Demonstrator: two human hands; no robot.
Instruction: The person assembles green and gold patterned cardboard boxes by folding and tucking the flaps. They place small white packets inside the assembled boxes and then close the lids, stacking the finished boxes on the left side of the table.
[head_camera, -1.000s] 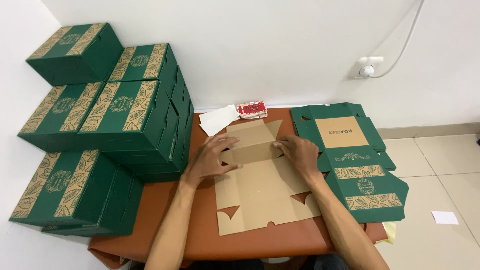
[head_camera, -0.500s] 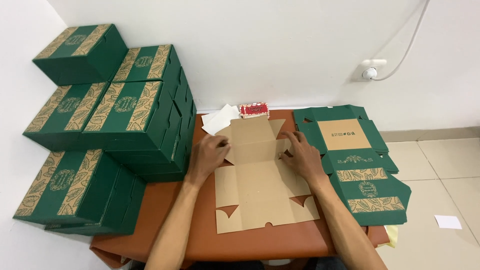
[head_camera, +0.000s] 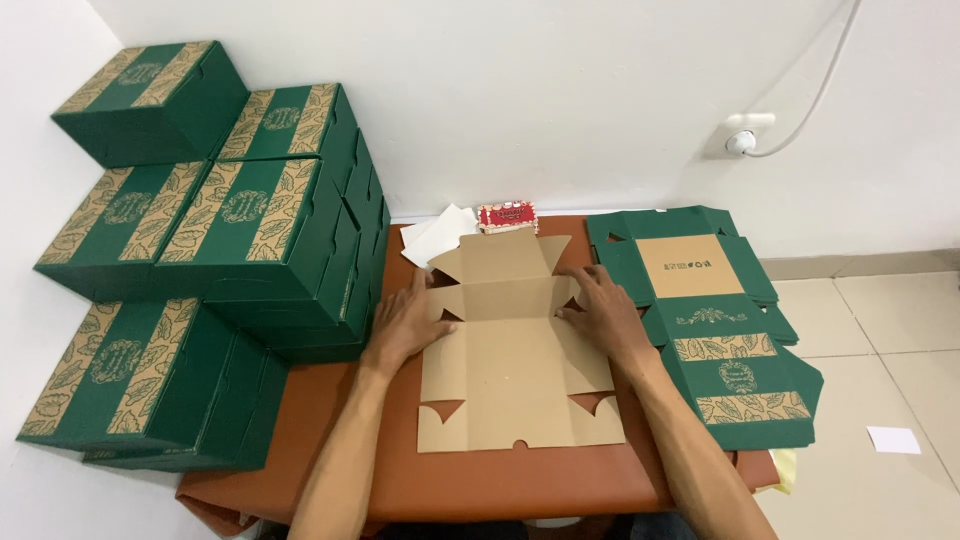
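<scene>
A flat brown cardboard box blank (head_camera: 515, 370) lies unfolded, plain side up, on the brown table (head_camera: 480, 485). My left hand (head_camera: 408, 318) presses flat on its left side flap, fingers spread. My right hand (head_camera: 598, 308) presses on the right side flap near the fold line. The far panel of the blank stands slightly raised toward the wall. Neither hand grips anything.
Several assembled green boxes with leaf patterns (head_camera: 240, 240) are stacked at the left. A pile of flat green blanks (head_camera: 715, 330) lies at the right. A small red packet (head_camera: 506, 215) and white paper (head_camera: 432, 238) sit by the wall. A wall socket (head_camera: 742, 136) with cable is at the upper right.
Both hands slid a little farther up the blank toward the wall and pressed the side flaps along the crease. The view shifted slightly.
</scene>
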